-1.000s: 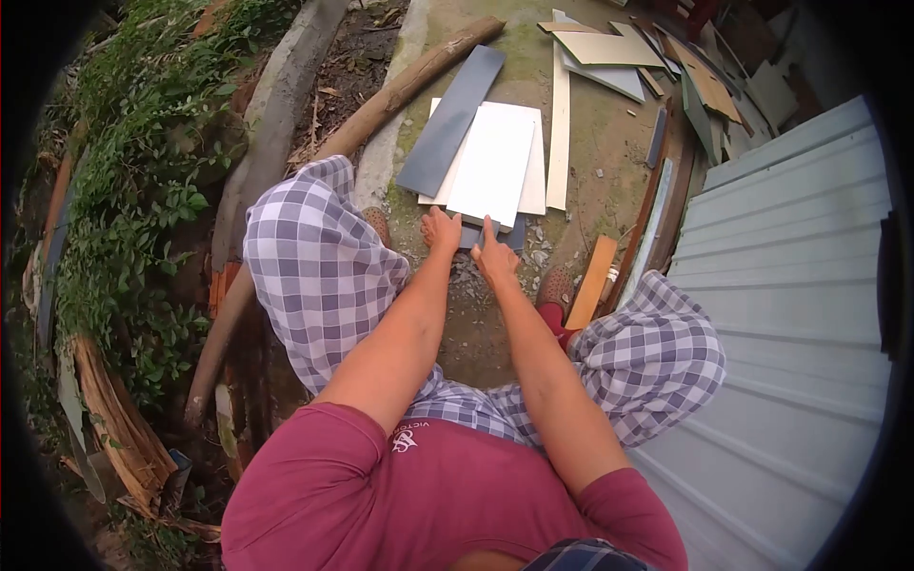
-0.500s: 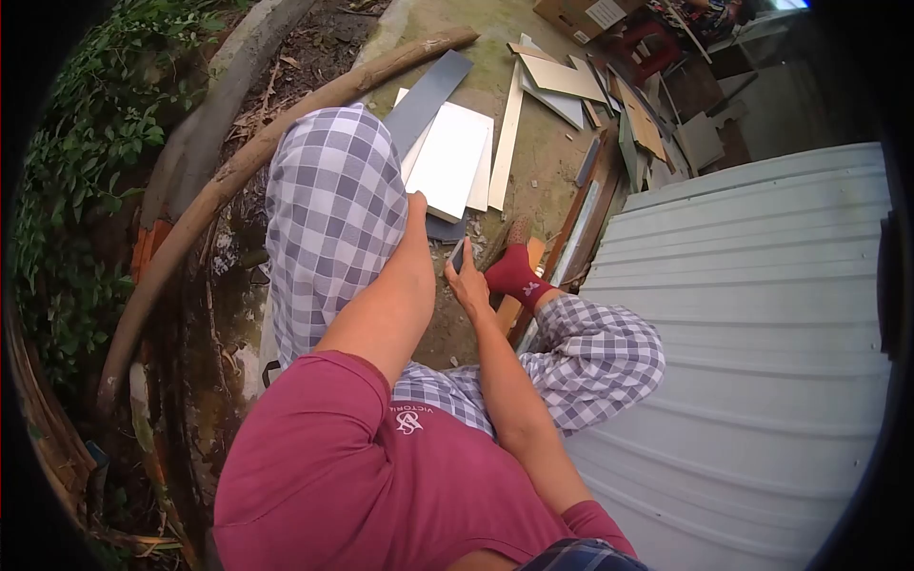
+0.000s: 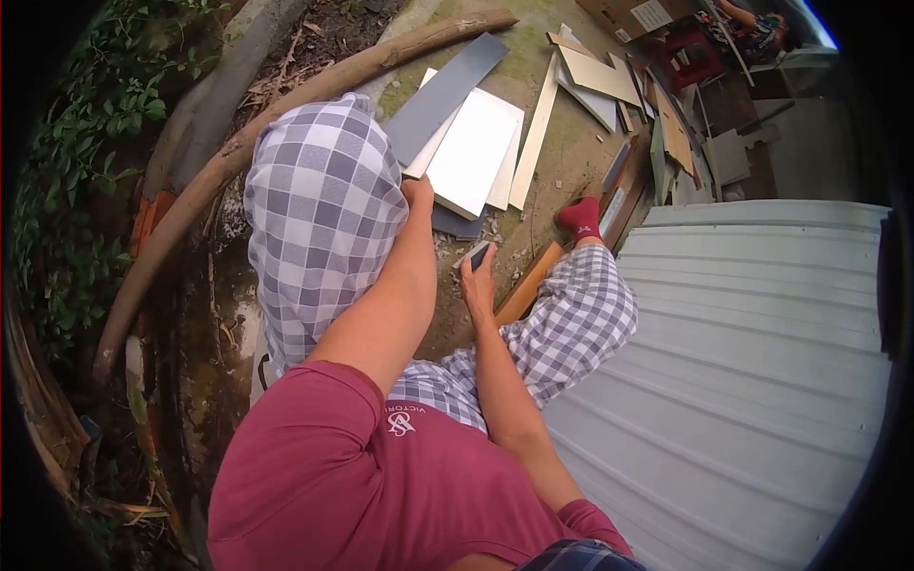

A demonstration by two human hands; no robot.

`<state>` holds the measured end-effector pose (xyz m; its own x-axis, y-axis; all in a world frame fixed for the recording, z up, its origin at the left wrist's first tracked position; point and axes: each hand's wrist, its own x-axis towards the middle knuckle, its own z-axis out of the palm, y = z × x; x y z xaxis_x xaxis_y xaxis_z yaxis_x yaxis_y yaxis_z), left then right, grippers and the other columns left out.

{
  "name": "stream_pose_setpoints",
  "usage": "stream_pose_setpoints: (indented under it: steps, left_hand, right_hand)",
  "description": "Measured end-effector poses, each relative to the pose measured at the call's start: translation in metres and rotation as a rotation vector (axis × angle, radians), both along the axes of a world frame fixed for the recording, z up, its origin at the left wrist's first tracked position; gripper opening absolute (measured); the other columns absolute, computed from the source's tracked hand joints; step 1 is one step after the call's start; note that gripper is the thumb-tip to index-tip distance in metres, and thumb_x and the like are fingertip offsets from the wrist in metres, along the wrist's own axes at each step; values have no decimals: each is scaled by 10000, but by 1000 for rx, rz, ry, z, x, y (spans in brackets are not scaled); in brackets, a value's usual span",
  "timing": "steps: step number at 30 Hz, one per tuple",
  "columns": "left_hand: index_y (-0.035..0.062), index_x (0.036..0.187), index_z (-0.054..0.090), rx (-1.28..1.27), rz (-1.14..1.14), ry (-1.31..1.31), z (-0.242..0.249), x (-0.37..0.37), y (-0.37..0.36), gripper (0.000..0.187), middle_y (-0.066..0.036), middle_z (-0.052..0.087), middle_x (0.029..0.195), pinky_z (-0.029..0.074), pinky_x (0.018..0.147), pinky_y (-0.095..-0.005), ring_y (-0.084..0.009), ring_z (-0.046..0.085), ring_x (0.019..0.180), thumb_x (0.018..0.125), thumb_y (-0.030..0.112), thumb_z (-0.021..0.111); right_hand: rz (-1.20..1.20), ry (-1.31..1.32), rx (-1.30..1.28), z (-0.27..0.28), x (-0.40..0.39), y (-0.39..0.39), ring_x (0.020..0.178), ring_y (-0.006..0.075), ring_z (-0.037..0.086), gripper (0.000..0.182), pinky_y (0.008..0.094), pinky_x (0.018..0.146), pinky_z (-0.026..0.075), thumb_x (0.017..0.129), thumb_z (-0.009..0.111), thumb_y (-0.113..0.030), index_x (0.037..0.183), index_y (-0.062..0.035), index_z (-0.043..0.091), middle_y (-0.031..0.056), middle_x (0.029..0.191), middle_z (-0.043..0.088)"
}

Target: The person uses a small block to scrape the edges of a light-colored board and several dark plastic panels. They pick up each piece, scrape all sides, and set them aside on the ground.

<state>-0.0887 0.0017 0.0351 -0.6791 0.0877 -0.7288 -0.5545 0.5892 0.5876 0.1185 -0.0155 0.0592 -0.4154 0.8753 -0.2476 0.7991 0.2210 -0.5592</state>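
Observation:
My left hand (image 3: 416, 194) is curled at the lower left corner of a white board (image 3: 473, 157), beside my raised knee. A dark bit shows at its fingertips; I cannot tell what it grips. Under and beside the white board lie a long dark grey board (image 3: 447, 100) and paler boards. Another dark piece (image 3: 459, 225) pokes out below. Lower and to the right, my right hand (image 3: 479, 283) is closed around a small flat block (image 3: 481, 255), dark on its face with a light edge. It is held just above the littered ground.
A curved log (image 3: 219, 171) runs along the left, with leaves beyond. Ribbed metal sheeting (image 3: 733, 314) spreads at the right. Wood offcuts (image 3: 600, 76) and a cardboard box (image 3: 633, 17) lie ahead. An orange-brown plank (image 3: 528, 285) rests by my right leg; part of another person shows top right.
My right foot in its red sock has moved forward and right, off the brown sandal. The right hand has turned the small block and shifted slightly right. The view has swung a little left.

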Motion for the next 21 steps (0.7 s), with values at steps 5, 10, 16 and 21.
stream_pose_setpoints:
  steps: [5,10,16,21]
  left_hand:
    - [36,1014,646,4,-6,84,-88,-30,7,426,-175,618,1063,467,821,-439,-373,593,946,780,391,625]
    - [87,935,629,453,-53,-216,-89,-41,-20,294,14,628,807,413,530,-253,-92,523,614,870,355,526]
    - [117,953,624,547,-14,-295,-80,-52,-46,250,40,639,798,433,522,-245,-74,526,568,863,299,480]
    - [90,1066,575,584,-20,-335,-80,-48,-57,301,0,633,940,456,683,-280,-130,554,771,861,262,436]
  right_hand:
    - [-231,208,-255,-52,-10,17,448,141,471,720,283,380,402,875,491,-327,1428,-162,61,81,626,519]
    - [-305,279,-421,-41,-31,14,432,171,487,738,308,384,404,858,498,-306,1426,-128,61,88,597,521]
    - [-344,325,-490,-38,-50,18,427,150,477,731,292,383,398,867,484,-304,1427,-130,49,72,574,514]
    - [-330,372,-520,-39,-54,15,437,154,487,737,291,380,400,866,492,-302,1426,-113,51,79,609,529]
